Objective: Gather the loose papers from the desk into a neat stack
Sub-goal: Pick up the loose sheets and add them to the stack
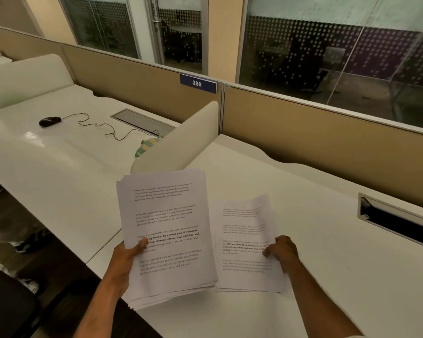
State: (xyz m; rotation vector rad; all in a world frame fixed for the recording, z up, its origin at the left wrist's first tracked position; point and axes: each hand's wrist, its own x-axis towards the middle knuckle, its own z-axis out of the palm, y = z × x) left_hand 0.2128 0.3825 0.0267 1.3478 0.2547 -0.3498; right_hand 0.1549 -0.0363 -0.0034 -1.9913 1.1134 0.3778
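My left hand (129, 258) grips a stack of printed white papers (168, 230) at its left edge, thumb on top, holding it above the near edge of the white desk (327, 276). The sheets in the stack are slightly fanned at the top and bottom. To its right, a single printed sheet (245, 242) sits partly tucked under the stack's right side. My right hand (282, 251) pinches that sheet at its right edge, and whether the sheet rests on the desk or is lifted I cannot tell.
A white curved divider (181, 137) separates this desk from the left one, where a black mouse (49, 121) with its cable and a striped object (147, 145) lie. A cable slot (398, 222) opens at the right. Tan partitions (315, 132) run along the back. A black chair (8, 306) stands at lower left.
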